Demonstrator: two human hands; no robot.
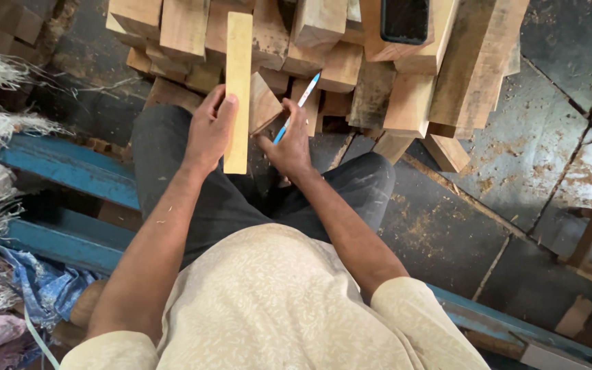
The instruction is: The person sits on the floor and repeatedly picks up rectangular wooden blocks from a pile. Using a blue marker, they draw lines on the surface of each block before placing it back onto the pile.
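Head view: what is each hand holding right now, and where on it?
Left hand grips the flat wooden strip near its lower end. Right hand holds a blue-and-white pen by its lower part and steadies a small wood block.

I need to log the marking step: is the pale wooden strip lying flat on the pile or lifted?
Lifted. The left hand grips the pale wooden strip at its lower part, its lower end hanging free above the lap.
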